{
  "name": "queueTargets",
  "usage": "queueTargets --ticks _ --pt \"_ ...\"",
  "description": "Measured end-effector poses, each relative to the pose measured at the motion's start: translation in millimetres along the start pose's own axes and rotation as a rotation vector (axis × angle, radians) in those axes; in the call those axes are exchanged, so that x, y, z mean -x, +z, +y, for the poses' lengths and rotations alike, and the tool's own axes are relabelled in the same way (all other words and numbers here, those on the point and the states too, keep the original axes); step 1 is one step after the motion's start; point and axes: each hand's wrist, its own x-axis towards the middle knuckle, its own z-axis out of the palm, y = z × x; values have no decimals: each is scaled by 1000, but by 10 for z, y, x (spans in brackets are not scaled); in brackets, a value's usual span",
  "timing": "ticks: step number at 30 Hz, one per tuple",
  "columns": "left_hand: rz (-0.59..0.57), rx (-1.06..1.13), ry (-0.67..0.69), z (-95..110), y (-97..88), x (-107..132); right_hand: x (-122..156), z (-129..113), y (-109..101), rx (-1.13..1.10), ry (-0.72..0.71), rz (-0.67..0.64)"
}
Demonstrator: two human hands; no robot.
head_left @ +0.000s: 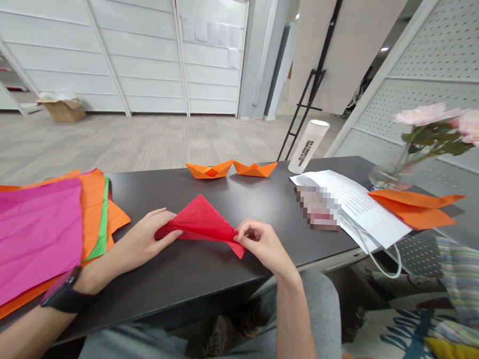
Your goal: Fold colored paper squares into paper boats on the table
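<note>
A folded red paper (205, 220) is held just above the dark table, its peak pointing away from me and a small flap hanging at its right end. My left hand (150, 236) grips the left corner between thumb and fingers. At the right corner my right hand (262, 242) pinches the paper between thumb and forefinger. Beyond the red paper, two orange paper boats (210, 170) sit side by side near the table's far edge.
Left of my arm lies a stack of coloured paper sheets (32, 222), magenta on top. To the right are a white cup (309, 145), printed sheets (343, 198), a blurred-out flat object (318, 208), a white cable (395, 265), folded orange paper (418, 207) and a flower vase (388, 174).
</note>
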Motion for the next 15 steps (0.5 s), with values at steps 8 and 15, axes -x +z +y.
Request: queueTargets --ticks 8,15 --pt "81 -30 -66 32 0 -18 65 -94 -36 45 -70 -165" --pt "142 -32 -46 3 8 2 27 -57 27 -115 35 -3"
